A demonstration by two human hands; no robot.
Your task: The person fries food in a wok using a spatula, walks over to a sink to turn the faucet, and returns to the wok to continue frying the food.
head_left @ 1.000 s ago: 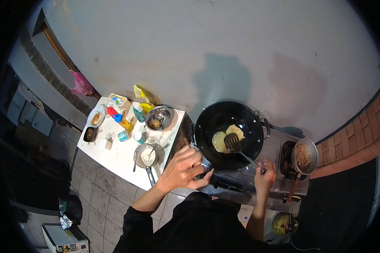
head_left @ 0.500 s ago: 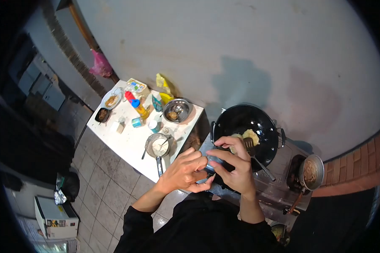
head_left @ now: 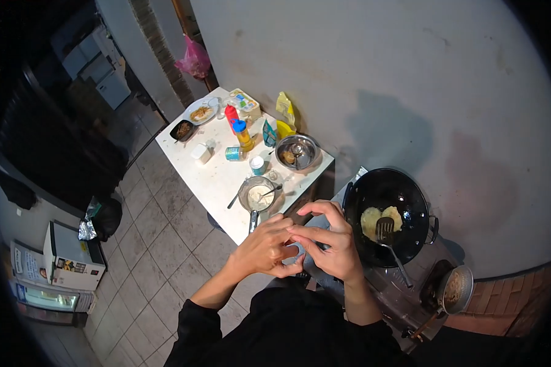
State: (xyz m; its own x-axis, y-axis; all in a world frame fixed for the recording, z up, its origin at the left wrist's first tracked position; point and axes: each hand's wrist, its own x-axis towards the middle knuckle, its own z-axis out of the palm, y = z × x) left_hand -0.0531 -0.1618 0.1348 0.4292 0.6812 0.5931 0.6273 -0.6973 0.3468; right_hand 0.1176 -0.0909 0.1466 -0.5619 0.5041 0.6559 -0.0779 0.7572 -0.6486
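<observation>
My left hand (head_left: 268, 246) is held in front of my body with its fingers curled and its thumb stretched out below. My right hand (head_left: 332, 246) meets it, thumb and forefinger closed at the left fingertips, another finger raised. Anything small between the fingers cannot be made out. To the right of my hands, a black wok (head_left: 404, 194) holds two pale yellow, egg-like pieces (head_left: 371, 221). A slotted spatula (head_left: 385, 232) lies across them, its handle over the wok's rim. Neither hand touches the spatula.
A white table (head_left: 196, 174) bears a saucepan (head_left: 246, 199) of white mixture, a steel bowl (head_left: 312, 160), a yellow bottle with blue cap (head_left: 245, 137), a red bottle (head_left: 231, 115) and a plate of food (head_left: 211, 114). A small pan (head_left: 465, 280) sits on the stove's right.
The view has swung, so the table and wok appear shifted. My hands have drawn closer together, the right fingers now against the left ones. The spatula still rests in the wok.
</observation>
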